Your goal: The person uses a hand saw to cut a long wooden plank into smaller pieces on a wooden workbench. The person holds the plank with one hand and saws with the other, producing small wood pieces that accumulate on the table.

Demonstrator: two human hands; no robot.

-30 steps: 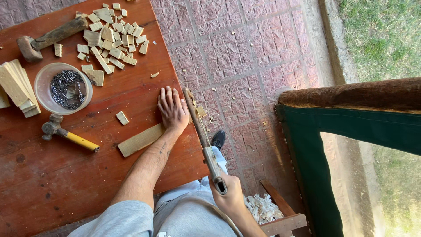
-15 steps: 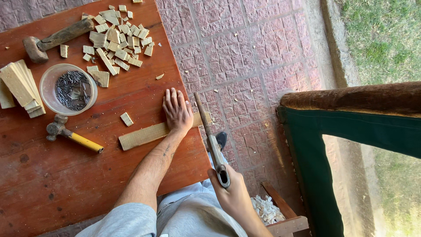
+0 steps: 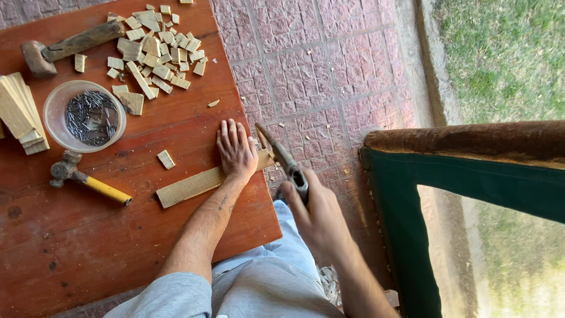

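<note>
My left hand point(image 3: 236, 149) lies flat, fingers together, pressing a long pale wooden strip point(image 3: 189, 186) onto the reddish wooden table point(image 3: 88, 235). The strip's right end sticks out past the table edge. My right hand point(image 3: 316, 214) grips the handle of a hand saw point(image 3: 281, 155), whose narrow blade slants up to the strip's overhanging end, just right of my left hand.
On the table lie a pile of small wood offcuts point(image 3: 154, 50), a clear bowl of nails point(image 3: 86, 116), a yellow-handled hammer point(image 3: 88, 181), a wooden mallet point(image 3: 70, 46) and stacked strips point(image 3: 20, 112). A green-backed chair point(image 3: 471, 194) stands right, over brick paving point(image 3: 323, 65).
The wooden strip has slid right and now overhangs the table edge. My right hand with the saw has moved up and closer, the blade now reaching the strip's end.
</note>
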